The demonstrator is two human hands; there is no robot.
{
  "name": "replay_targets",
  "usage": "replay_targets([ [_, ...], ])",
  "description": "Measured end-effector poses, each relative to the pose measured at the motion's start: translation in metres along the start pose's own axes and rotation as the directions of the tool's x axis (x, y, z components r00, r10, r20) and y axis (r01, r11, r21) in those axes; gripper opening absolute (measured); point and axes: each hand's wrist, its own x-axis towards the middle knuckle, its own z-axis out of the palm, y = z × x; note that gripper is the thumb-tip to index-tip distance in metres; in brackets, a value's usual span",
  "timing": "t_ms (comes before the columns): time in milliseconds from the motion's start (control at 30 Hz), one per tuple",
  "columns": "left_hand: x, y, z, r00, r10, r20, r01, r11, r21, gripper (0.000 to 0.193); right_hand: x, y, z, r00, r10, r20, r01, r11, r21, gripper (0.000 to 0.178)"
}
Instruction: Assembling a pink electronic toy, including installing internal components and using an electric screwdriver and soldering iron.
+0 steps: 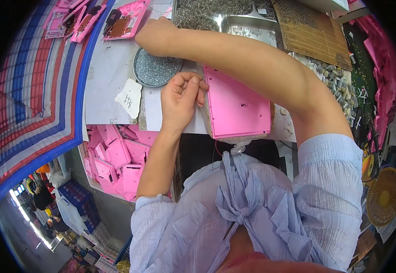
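A flat pink plastic panel (236,107) lies face down on the white work table (109,68) in front of me. My left hand (179,100) has its fingers curled against the panel's left edge, near the upper corner, gripping it. My right arm crosses over the panel to the far left. My right hand (154,36) rests past a round metal dish of small screws (154,69), touching an open pink housing (125,20). The right hand's fingers are hidden from me.
A big tray of metal screws (202,13) with a metal scoop (248,25) sits at the back, beside a brown woven mat (311,32). Below the table at left is a bin of pink panels (116,159). A small fan (384,195) stands at right. A torn paper scrap (129,98) lies near the dish.
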Motion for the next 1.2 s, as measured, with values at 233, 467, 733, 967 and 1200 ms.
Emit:
replay_targets([
  [233,0.003,-0.014,0.005,0.987,0.137,-0.079,-0.131,0.988,0.076,0.011,-0.029,0.008,-0.036,0.997,-0.01,-0.08,0.018,0.995,0.099,0.023],
  [467,0.015,-0.018,0.007,0.906,0.416,0.075,-0.394,0.767,0.506,0.005,-0.187,0.054,-0.099,0.925,-0.021,-0.38,0.113,0.968,0.223,0.018],
  [733,0.012,-0.024,0.005,0.915,0.403,0.019,-0.376,0.835,0.402,0.004,-0.303,0.047,-0.093,0.867,0.326,-0.377,-0.15,0.892,0.428,0.009],
  [967,-0.001,-0.025,-0.005,0.872,0.461,-0.166,-0.361,0.833,0.419,0.003,-0.294,0.031,-0.046,0.868,0.219,-0.445,-0.013,0.906,0.422,0.014],
  [1200,-0.027,0.003,-0.001,0.845,0.516,0.143,-0.48,0.61,0.631,0.013,-0.301,0.036,-0.034,0.867,0.249,-0.432,-0.021,0.884,0.467,0.02],
])
